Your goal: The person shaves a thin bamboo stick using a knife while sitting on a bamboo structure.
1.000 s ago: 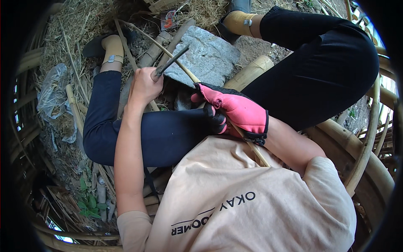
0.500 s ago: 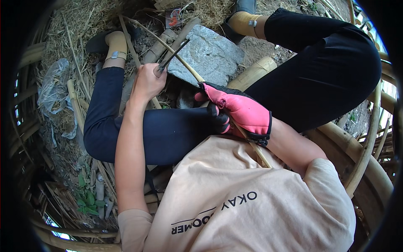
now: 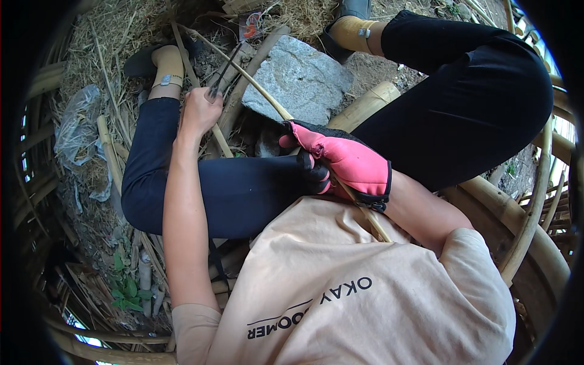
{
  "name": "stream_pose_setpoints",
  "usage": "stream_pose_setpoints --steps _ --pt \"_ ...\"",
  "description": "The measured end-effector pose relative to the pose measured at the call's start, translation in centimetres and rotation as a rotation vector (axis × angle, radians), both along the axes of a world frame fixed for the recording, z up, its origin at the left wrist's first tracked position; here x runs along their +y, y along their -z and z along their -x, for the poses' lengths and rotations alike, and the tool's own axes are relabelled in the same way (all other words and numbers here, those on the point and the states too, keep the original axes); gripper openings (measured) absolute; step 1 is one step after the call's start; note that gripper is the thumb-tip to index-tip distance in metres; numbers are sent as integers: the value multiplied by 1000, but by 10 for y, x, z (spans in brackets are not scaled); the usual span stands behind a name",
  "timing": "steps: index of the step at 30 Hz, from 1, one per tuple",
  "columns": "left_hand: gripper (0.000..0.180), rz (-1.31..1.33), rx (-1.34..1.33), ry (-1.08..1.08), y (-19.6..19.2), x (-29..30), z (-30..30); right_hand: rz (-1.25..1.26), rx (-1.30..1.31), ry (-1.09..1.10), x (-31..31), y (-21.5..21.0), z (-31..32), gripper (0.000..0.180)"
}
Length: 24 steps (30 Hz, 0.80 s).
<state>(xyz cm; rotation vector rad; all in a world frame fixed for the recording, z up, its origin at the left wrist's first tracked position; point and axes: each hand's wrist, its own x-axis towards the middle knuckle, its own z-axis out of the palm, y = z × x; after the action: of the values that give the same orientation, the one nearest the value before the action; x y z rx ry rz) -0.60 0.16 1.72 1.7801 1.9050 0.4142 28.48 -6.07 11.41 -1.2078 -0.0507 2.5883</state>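
Note:
My bare left hand [image 3: 201, 111] is closed round the handle of a knife [image 3: 225, 70], whose narrow dark blade points up and away. The blade is a little left of a long thin bamboo strip [image 3: 258, 87] and looks apart from it. My right hand [image 3: 340, 161], in a pink and black glove, grips this strip over my thigh. From the glove the strip runs far left past a stone and, on the near side, ends against my beige shirt [image 3: 340, 261].
A flat grey stone [image 3: 298, 76] lies ahead between my legs. Beside it are thick bamboo pieces [image 3: 368, 106] and dry straw [image 3: 115, 36]. A clear plastic bag [image 3: 78, 125] lies at the left. Curved bamboo poles [image 3: 529, 225] stand close on the right.
My left hand has moved left and slightly outward with the knife, away from the strip. My right hand has barely moved and still grips the strip.

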Motion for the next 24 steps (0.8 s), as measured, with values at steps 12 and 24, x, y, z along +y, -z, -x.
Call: stream_pose_setpoints --steps 12,24 --pt "31 8 51 -76 23 12 21 0 90 3 3 0 -3 41" --pt "21 62 -258 356 -45 -22 -54 5 80 7 4 2 -9 36"
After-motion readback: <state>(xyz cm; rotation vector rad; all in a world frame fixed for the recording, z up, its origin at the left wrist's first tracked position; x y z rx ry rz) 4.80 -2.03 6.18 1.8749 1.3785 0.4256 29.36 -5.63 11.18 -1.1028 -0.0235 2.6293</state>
